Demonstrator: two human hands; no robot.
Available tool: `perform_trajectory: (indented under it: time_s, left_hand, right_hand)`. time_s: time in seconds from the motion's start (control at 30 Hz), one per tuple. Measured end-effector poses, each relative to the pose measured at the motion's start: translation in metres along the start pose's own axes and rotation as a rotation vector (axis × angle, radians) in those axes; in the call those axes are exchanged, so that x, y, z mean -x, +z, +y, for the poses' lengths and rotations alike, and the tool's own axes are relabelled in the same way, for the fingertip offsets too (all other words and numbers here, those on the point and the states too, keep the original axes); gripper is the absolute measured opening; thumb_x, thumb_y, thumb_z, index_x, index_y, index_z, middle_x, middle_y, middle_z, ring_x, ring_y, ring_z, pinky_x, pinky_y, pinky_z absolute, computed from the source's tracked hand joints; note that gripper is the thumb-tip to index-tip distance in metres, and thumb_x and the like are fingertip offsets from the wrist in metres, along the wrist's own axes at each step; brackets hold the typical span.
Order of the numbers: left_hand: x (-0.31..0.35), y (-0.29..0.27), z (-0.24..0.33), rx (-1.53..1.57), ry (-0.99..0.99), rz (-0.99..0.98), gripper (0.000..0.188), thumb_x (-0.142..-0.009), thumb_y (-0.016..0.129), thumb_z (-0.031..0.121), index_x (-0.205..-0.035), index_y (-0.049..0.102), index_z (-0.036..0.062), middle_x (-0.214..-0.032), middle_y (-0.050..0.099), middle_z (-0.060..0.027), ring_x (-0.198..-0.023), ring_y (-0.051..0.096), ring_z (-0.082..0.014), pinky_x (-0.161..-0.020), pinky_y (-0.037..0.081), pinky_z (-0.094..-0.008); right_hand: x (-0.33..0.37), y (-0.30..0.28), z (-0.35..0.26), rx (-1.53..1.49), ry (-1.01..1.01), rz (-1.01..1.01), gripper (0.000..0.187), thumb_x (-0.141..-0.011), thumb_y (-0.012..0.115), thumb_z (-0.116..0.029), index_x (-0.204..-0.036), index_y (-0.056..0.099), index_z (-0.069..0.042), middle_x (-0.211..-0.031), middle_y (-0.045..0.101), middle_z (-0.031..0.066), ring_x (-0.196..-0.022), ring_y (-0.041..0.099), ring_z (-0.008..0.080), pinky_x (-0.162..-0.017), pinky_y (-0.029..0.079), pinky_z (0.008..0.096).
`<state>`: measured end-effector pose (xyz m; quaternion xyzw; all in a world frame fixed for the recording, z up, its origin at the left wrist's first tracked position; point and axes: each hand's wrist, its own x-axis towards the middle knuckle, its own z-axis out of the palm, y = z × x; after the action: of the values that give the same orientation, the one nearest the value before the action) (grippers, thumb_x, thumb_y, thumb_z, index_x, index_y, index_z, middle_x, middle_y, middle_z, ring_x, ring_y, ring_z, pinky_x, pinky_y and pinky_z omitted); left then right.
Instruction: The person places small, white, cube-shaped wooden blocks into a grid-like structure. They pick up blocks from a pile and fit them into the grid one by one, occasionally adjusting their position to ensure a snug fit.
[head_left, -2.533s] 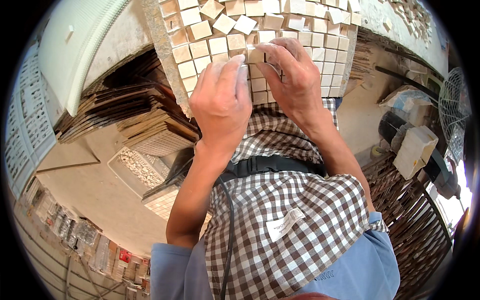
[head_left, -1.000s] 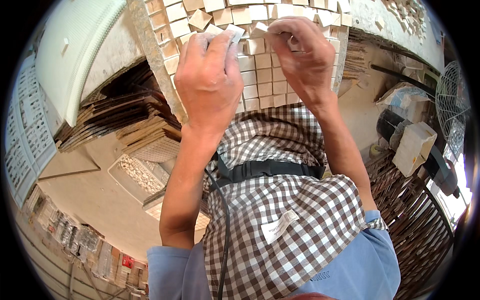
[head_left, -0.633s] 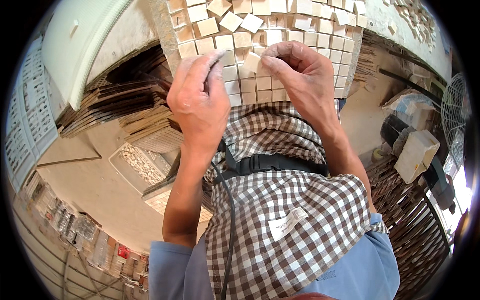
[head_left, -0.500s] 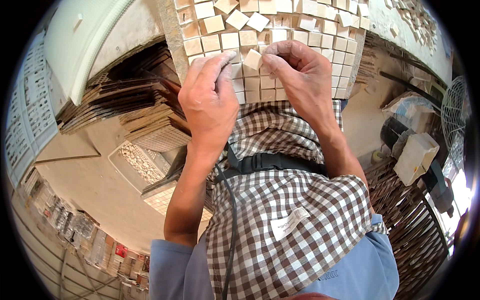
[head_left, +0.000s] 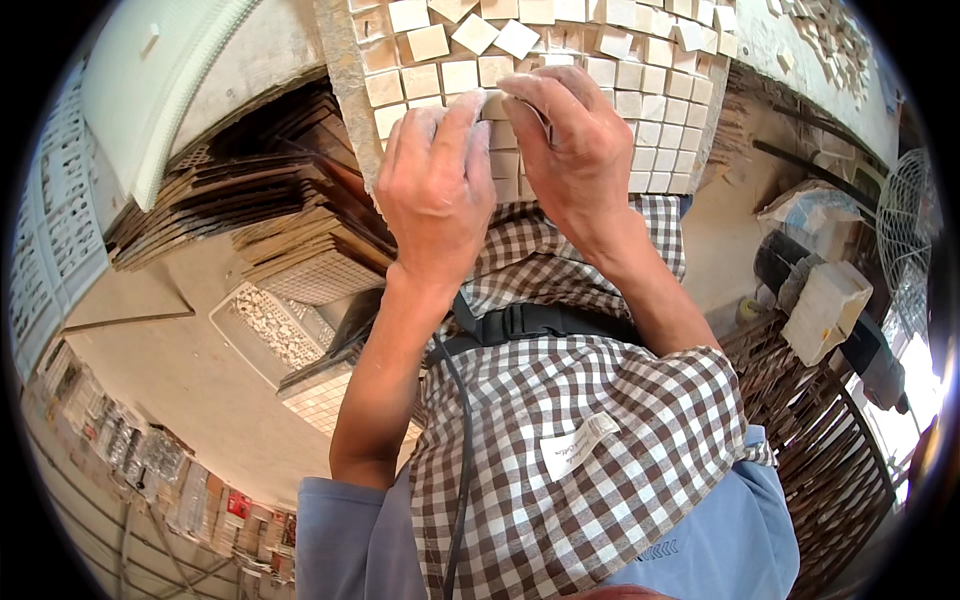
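Note:
A gridded tray (head_left: 345, 100) holds rows of small square cream mosaic tiles (head_left: 459, 76). One tile (head_left: 496, 106) lies between my hands, level with its neighbours. My left hand (head_left: 437, 190) is closed at its left side, index fingertip against the tile; the curled fingers hide whatever is beneath them. My right hand (head_left: 570, 150) is closed too, with thumb and bent index finger at the tile's right edge. Several loose tiles (head_left: 475, 34) sit tilted across the far rows. Both hands cover part of the near rows, and their fingers are dusty.
More loose tiles (head_left: 815, 40) are spread on the bench at the far right. Stacked boards (head_left: 190, 215) stand lower left, by a plastic bin of tile pieces (head_left: 275, 325). A wire fan guard (head_left: 905, 215) is at the right. A black cable (head_left: 463, 430) runs down the checked apron (head_left: 560, 430).
The tile at my right fingertips has gone from turned askew to square with the rows. My right hand has moved left and away from me; my left hand has moved slightly right.

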<state>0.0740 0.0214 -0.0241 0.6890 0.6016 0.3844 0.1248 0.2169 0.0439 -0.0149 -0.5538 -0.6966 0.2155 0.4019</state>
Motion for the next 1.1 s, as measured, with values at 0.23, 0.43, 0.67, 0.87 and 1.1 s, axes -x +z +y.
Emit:
perform_trajectory:
  time_s: [0.23, 0.43, 0.67, 0.87, 1.1]
  left_hand:
    - [-0.003, 0.001, -0.004, -0.039, -0.016, -0.015, 0.029, -0.086, 0.079, 0.005, -0.114, 0.075, 0.0077, -0.092, 0.066, -0.01, -0.084, 0.067, -0.0322, -0.072, 0.055, -0.0428]
    - [-0.005, -0.002, -0.002, 0.007, -0.082, -0.024, 0.025, -0.087, 0.079, 0.006, -0.111, 0.076, 0.0069, -0.094, 0.069, -0.0105, -0.084, 0.069, -0.0317, -0.071, 0.055, -0.0422]
    - [0.031, -0.023, 0.004, -0.124, -0.04, -0.112, 0.017, -0.087, 0.083, 0.013, -0.1, 0.074, 0.0062, -0.088, 0.067, -0.0084, -0.077, 0.067, -0.0278, -0.065, 0.053, -0.0404]
    - [0.039, -0.013, 0.016, -0.186, -0.017, -0.151, 0.018, -0.085, 0.084, 0.014, -0.095, 0.07, 0.0071, -0.084, 0.062, -0.0084, -0.079, 0.065, -0.0302, -0.066, 0.051, -0.043]
    - [0.036, -0.011, 0.013, -0.177, 0.0, -0.186, 0.023, -0.085, 0.084, 0.009, -0.106, 0.075, 0.0091, -0.09, 0.069, -0.0087, -0.078, 0.069, -0.03, -0.067, 0.054, -0.0407]
  right_hand:
    - [-0.002, 0.008, 0.008, 0.072, -0.091, 0.037, 0.008, -0.085, 0.072, 0.002, -0.091, 0.073, -0.003, -0.095, 0.072, 0.0106, -0.082, 0.071, 0.0321, -0.071, 0.058, 0.042]
    - [0.001, -0.004, 0.008, -0.057, -0.024, 0.047, 0.009, -0.088, 0.076, 0.0, -0.095, 0.075, -0.006, -0.094, 0.072, 0.0099, -0.081, 0.071, 0.0277, -0.07, 0.058, 0.0366]
    - [0.042, -0.048, 0.019, -0.013, 0.104, -0.065, 0.017, -0.09, 0.079, 0.005, -0.104, 0.078, -0.003, -0.094, 0.073, 0.0059, -0.077, 0.067, 0.0127, -0.065, 0.053, 0.0258]
    - [0.06, -0.025, 0.007, -0.028, 0.116, -0.075, 0.013, -0.085, 0.079, -0.001, -0.096, 0.076, -0.007, -0.087, 0.071, 0.0077, -0.073, 0.07, 0.0281, -0.061, 0.055, 0.0372]
    - [0.06, -0.022, 0.011, -0.061, 0.155, -0.07, 0.015, -0.086, 0.08, 0.0, -0.099, 0.077, -0.006, -0.09, 0.072, 0.0082, -0.074, 0.07, 0.0242, -0.062, 0.054, 0.0345]
